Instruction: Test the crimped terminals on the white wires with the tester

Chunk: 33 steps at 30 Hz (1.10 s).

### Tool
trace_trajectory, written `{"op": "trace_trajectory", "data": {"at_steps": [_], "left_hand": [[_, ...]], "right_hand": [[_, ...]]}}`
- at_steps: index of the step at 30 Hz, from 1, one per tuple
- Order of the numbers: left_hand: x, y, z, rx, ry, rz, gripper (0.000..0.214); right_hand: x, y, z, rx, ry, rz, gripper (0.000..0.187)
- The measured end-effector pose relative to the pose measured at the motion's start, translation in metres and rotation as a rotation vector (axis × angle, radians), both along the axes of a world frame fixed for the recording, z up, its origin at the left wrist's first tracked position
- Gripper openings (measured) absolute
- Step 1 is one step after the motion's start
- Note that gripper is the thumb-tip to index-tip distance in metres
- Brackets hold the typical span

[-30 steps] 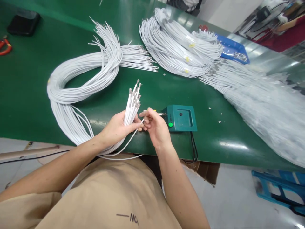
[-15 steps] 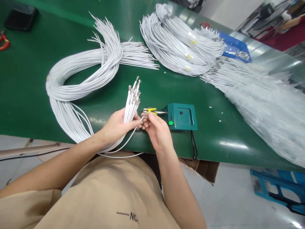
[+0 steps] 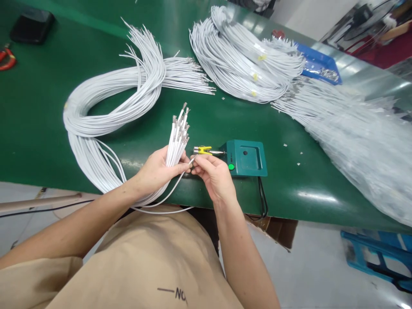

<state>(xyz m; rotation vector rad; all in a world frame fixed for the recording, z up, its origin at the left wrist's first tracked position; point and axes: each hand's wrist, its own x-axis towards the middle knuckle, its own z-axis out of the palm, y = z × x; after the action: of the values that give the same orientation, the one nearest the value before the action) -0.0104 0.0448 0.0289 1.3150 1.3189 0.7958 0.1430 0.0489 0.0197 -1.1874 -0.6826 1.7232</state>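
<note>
My left hand [image 3: 159, 171] is closed round a bunch of white cables [image 3: 177, 139] whose metal-tipped ends stick up and away from me. My right hand [image 3: 214, 176] pinches the end of a single white cable [image 3: 175, 184] just right of the bunch. Right above its fingertips a yellow clip [image 3: 203, 149] sticks out from the left side of a small teal tester box [image 3: 247, 158] with a green button. The held cables trail down over the table edge toward a large white cable coil [image 3: 106, 107].
On the green table [image 3: 32, 128] lie a second cable bundle [image 3: 244, 64], a spread of loose cables [image 3: 354, 137] at right, a blue tray [image 3: 317, 68], a black object [image 3: 30, 25] and red pliers [image 3: 6, 58] far left. A blue stool [image 3: 376, 253] stands on the floor.
My right hand has lowered slightly, uncovering the yellow clip, and keeps its pinch on the single cable. My left hand holds the bunch as before.
</note>
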Motion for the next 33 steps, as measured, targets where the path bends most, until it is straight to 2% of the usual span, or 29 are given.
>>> {"op": "trace_trajectory", "data": {"at_steps": [3,6,9,12,14,18,20,22,24,27,29,33], "left_hand": [[0.000,0.000,-0.002,0.003,0.010,-0.006,0.017],[0.001,0.000,-0.002,-0.050,-0.087,0.023,0.025],[0.002,0.000,-0.001,-0.125,-0.205,0.032,0.040],[0.002,0.002,-0.002,-0.176,-0.273,0.035,0.050],[0.001,0.004,-0.006,-0.228,-0.341,0.014,0.054],[-0.004,0.010,-0.013,-0.356,-0.478,-0.061,0.055],[-0.005,0.013,-0.015,-0.408,-0.520,-0.067,0.051],[-0.005,0.017,-0.015,-0.443,-0.536,-0.053,0.048],[-0.004,0.020,-0.016,-0.446,-0.524,-0.024,0.049],[-0.001,0.024,-0.020,-0.420,-0.488,0.005,0.053],[0.000,0.026,-0.022,-0.399,-0.460,0.012,0.053],[0.002,0.029,-0.025,-0.337,-0.391,0.044,0.051]], "right_hand": [[0.000,0.001,0.004,-0.005,-0.132,-0.005,0.012],[0.001,0.002,0.003,0.006,-0.156,-0.017,0.010],[0.001,0.001,0.001,0.115,-0.186,-0.030,0.024],[0.000,-0.001,-0.001,0.223,-0.300,0.060,0.017],[-0.001,-0.003,-0.003,0.344,-0.462,0.089,0.013],[0.002,-0.003,-0.010,0.745,-0.892,0.116,0.022],[0.006,-0.001,-0.013,0.925,-1.120,0.205,0.026],[0.010,0.003,-0.011,1.042,-1.335,0.347,0.029],[0.016,0.009,-0.005,1.070,-1.518,0.438,0.028],[0.024,0.021,0.007,1.001,-1.687,0.416,0.022],[0.030,0.030,0.011,0.957,-1.718,0.440,0.021],[0.041,0.043,0.010,0.909,-1.661,0.588,0.013]]}}
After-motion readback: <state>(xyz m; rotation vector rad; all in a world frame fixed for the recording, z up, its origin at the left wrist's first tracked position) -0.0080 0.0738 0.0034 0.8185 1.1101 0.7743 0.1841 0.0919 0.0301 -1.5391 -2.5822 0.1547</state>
